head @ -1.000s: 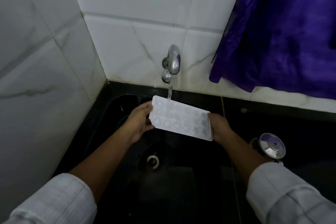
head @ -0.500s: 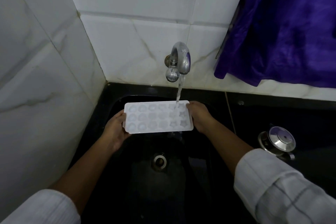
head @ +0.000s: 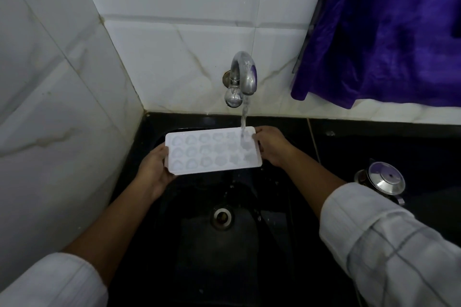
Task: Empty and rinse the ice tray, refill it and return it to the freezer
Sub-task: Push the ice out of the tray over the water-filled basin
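White plastic ice tray (head: pixel 213 151) is held level between both hands, above the black sink (head: pixel 249 262). Left hand (head: pixel 154 172) grips the near-left corner and right hand (head: pixel 272 147) grips the right end. Water (head: pixel 244 113) from the tap (head: pixel 243 75) strikes the cells just beside the right hand.

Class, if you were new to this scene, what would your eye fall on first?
The white ice tray stands out, gripped at its ends by the left hand and right hand over the black sink. Water from the chrome tap strikes its right end. A purple cloth hangs against the tiled wall, upper right.
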The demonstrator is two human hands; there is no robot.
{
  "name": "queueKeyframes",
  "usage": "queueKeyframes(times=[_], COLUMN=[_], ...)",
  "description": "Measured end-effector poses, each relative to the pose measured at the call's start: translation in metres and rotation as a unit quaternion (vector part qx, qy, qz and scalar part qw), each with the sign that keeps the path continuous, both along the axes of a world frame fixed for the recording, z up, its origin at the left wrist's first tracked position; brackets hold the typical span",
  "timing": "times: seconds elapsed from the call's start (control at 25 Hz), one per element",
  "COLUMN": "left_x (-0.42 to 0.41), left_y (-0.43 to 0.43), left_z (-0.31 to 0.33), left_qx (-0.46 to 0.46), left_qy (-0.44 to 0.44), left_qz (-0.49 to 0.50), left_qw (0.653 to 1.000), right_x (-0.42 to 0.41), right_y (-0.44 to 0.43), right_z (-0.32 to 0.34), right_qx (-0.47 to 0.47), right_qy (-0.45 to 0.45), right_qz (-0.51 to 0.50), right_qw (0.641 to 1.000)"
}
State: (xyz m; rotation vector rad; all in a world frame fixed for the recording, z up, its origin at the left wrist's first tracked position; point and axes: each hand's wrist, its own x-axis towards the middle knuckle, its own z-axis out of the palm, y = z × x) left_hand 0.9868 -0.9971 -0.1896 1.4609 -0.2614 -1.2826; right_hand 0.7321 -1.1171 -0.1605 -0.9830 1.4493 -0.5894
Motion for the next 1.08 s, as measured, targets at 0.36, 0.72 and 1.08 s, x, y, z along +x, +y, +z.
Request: queueKeyframes(times=[0.36, 0.72, 1.08], left_x=[-0.076, -0.095, -0.026], left_y=[-0.03, 0.004, 0.049], left_z=[0.009, -0.001, -0.007], left_qx=[-0.004, 0.019, 0.033], left_qy=[-0.001, 0.01, -0.016], left_qz=[-0.104, -0.156, -0.047], left_qw=[0.995, 0.988, 0.998], right_x=[-0.088, -0.119, -0.034], right_y=[0.005, 0.045, 0.056], right_z=[0.022, -0.006, -0.019], right_qx=[-0.001, 0.002, 0.001], right_qy=[0.061, 0.066, 0.037], right_qz=[-0.08, -0.105, -0.01], right_qw=[0.995, 0.992, 0.999])
